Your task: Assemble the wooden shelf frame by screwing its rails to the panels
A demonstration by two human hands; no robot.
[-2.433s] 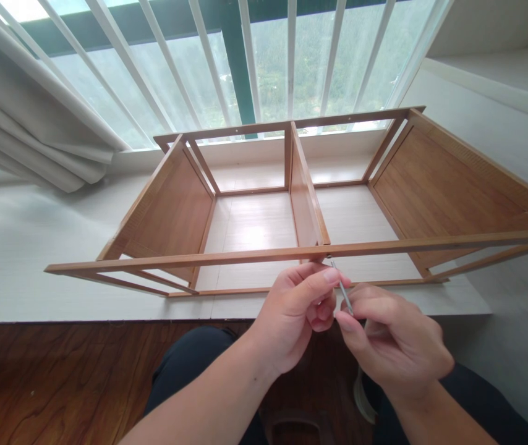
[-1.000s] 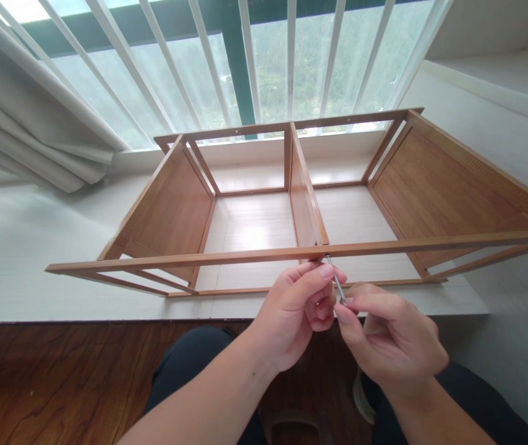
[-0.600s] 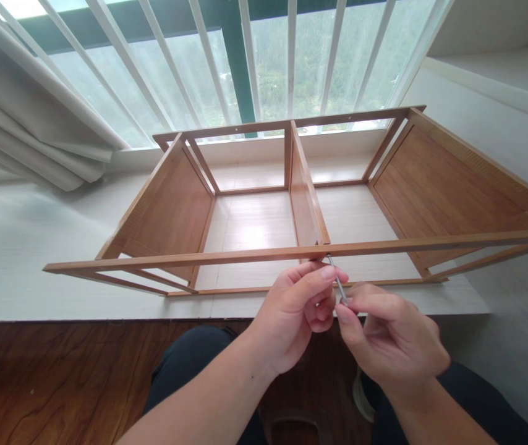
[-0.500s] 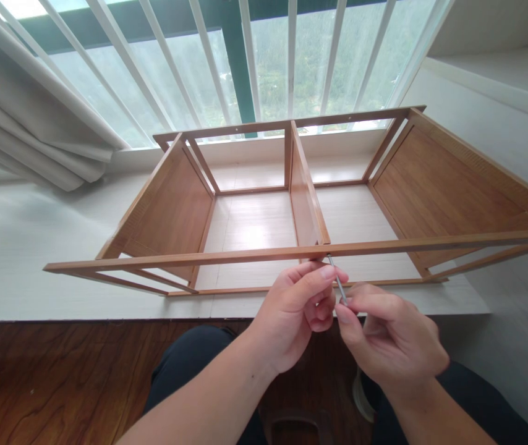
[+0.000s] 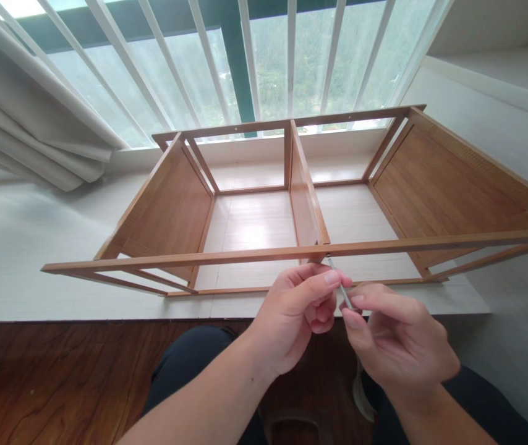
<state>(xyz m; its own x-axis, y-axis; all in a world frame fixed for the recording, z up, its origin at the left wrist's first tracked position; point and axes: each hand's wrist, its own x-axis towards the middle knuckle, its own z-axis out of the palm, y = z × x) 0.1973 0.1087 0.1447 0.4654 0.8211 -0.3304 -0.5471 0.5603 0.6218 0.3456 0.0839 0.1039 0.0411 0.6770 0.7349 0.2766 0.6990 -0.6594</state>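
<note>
A wooden frame [image 5: 245, 254] with two side panels and a middle divider [image 5: 308, 185] rests on a white ledge. At its near rail, just below the divider's front end, a thin grey metal hex key [image 5: 345, 295] slants down to the right, its upper tip at the rail's underside. My left hand [image 5: 298, 306] is closed, its thumb and forefinger pinching the key's shaft close to the rail. Lower and to the right, my right hand [image 5: 398, 330] pinches the key's other end between thumb and fingers. That end is partly hidden by the fingertips.
The white ledge [image 5: 36, 247] runs under the frame, with a barred window [image 5: 273, 68] behind it. A grey curtain [image 5: 32, 105] hangs at left; a pale wall [image 5: 491, 105] stands at right. Below are my knees and the dark wooden floor [image 5: 83, 371].
My right hand has shifted slightly right and down, and the hex key's lower end has swung to the right with it. My left hand stays almost in place.
</note>
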